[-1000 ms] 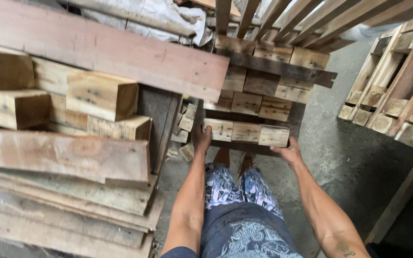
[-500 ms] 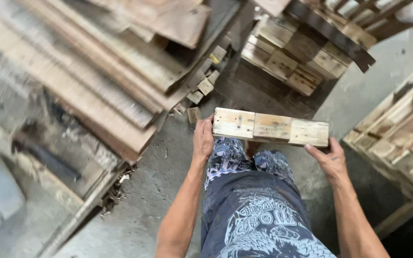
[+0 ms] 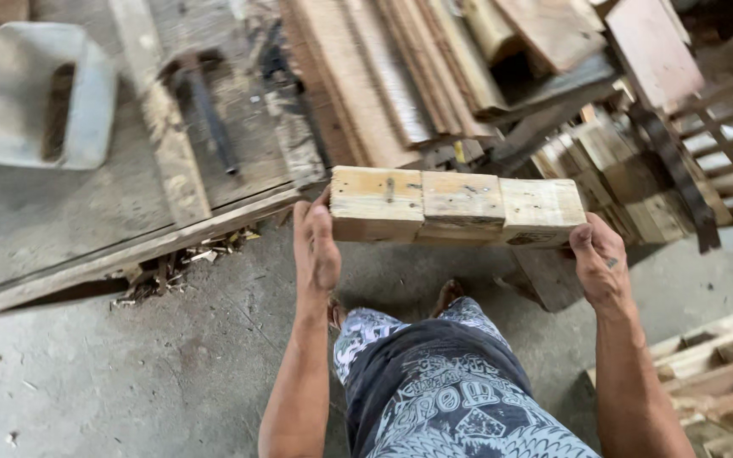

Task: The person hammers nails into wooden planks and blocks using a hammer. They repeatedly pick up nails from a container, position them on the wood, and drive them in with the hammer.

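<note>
Row of three pale wood blocks [image 3: 458, 206] held end to end in the air, above concrete floor [image 3: 154, 382], just in front of stacked boards [image 3: 400, 76]. Left hand [image 3: 316, 246] pressed flat against left end block, fingers extended. Right hand [image 3: 597, 263] clamped on right end block, thumb on near face. Grey plastic stool [image 3: 44, 93] lying far left on wooden platform [image 3: 112, 203].

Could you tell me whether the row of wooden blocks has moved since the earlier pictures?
Yes. The row of wooden blocks left the block stack behind it, carried between both hands.
</note>
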### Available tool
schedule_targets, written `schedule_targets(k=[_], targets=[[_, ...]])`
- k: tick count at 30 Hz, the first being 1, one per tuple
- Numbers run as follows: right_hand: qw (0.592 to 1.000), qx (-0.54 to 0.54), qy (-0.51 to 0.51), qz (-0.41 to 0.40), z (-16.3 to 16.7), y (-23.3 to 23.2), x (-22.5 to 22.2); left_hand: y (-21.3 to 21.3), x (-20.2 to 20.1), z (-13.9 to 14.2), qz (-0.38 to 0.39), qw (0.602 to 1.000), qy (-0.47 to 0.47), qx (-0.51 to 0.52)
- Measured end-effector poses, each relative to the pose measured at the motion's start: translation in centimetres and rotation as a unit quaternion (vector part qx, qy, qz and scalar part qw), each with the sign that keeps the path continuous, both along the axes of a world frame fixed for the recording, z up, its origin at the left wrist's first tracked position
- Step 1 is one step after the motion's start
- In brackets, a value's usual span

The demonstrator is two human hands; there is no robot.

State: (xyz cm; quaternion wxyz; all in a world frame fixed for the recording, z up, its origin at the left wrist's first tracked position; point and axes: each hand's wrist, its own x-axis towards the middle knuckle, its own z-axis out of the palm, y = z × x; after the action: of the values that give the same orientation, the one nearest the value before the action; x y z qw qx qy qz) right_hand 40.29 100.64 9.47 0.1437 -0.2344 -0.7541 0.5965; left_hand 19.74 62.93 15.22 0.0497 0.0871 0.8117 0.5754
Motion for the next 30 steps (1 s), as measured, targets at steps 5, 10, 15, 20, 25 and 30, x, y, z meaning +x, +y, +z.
schedule_targets(k=[5,10,15,20,25,30], targets=[[0.995,0.057,-0.023,0.078,3.7,-12.1,-9.4,-14.2,-1.4,0.5,0.088,0.995,0.052,0.015],[0.986,0.036,0.040,0.156,4.2,-24.5,-17.7,-27.0,-2.3,0.1,0.179,0.977,0.104,0.055],[0.977,0.068,-0.007,0.200,2.7,-32.2,-22.7,-34.7,-3.3,-2.1,0.250,0.967,0.048,0.026],[0.961,0.170,-0.113,0.187,0.6,-36.4,-26.5,-37.9,-5.4,-6.1,0.281,0.959,0.034,0.014],[0.944,0.186,-0.158,0.220,-1.0,-39.8,-31.2,-40.9,-10.0,-9.1,0.314,0.949,-0.005,-0.015],[0.926,0.188,-0.166,0.282,-3.1,-44.3,-37.0,-46.0,-15.3,-10.5,0.342,0.937,0.039,-0.066]])
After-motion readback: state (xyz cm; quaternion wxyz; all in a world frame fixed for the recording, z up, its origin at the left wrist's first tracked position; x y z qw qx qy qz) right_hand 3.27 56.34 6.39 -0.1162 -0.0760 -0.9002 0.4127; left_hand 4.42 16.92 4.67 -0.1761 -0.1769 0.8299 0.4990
